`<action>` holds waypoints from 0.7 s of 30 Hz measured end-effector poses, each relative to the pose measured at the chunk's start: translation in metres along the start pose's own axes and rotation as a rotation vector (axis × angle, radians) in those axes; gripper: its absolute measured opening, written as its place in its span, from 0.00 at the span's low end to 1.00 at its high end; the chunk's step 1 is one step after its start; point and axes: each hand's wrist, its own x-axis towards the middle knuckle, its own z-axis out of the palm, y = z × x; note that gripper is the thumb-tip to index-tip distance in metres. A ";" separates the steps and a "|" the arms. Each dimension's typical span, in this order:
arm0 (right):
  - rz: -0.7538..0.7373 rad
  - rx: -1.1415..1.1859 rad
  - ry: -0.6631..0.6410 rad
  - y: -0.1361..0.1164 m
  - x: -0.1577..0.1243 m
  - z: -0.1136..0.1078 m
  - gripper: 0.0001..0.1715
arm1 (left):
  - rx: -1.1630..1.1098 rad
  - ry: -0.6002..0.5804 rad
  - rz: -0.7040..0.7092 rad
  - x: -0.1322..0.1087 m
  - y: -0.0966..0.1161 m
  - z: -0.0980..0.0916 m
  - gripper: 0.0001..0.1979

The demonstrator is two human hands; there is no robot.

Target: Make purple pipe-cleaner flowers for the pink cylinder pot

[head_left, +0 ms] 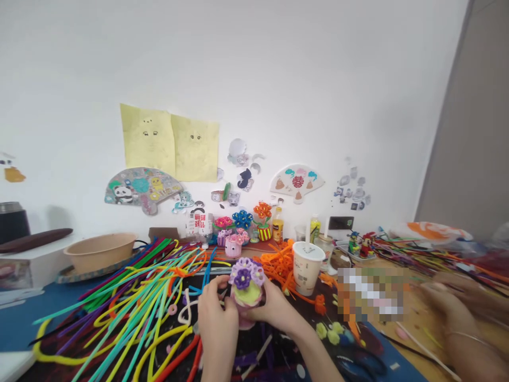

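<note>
Both my hands hold a small pipe-cleaner flower pot (pixel 246 289): purple and lilac flowers on top, a yellow-green band below, a pink base. My left hand (pixel 217 318) wraps its left side, fingers curled. My right hand (pixel 278 307) cups the right side and back. The pot is upright, just above the table. Loose coloured pipe cleaners (pixel 139 297) lie spread to the left of my hands.
A paper cup with a straw (pixel 307 265) stands right of the pot beside orange pipe cleaners (pixel 278 262). Finished small flower pots (pixel 238 233) line the wall. A tan bowl (pixel 100 251) sits far left. Another person's hand (pixel 449 297) works at the right.
</note>
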 end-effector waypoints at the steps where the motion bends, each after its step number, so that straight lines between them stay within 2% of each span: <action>1: -0.007 0.030 -0.008 0.000 0.000 0.000 0.41 | -0.043 -0.046 -0.035 0.001 -0.003 0.003 0.17; 5: 0.033 0.217 -0.057 -0.007 -0.001 0.000 0.39 | -0.174 -0.113 -0.061 0.000 -0.005 0.009 0.28; 7: 0.059 0.262 -0.053 -0.013 -0.003 0.000 0.38 | -0.199 -0.163 -0.049 -0.002 -0.001 0.010 0.30; 12: 0.060 0.258 -0.080 -0.021 -0.006 -0.001 0.31 | -0.237 -0.269 0.002 -0.007 0.001 0.015 0.27; 15: 0.078 0.237 -0.140 -0.021 -0.007 -0.003 0.34 | -0.226 -0.298 0.042 -0.010 -0.010 0.021 0.22; 18: 0.076 0.206 -0.167 -0.019 -0.007 -0.003 0.34 | -0.172 -0.277 0.051 -0.012 -0.019 0.025 0.22; 21: 0.073 0.198 -0.139 -0.017 -0.007 -0.004 0.33 | -0.116 -0.222 0.033 -0.012 -0.022 0.026 0.20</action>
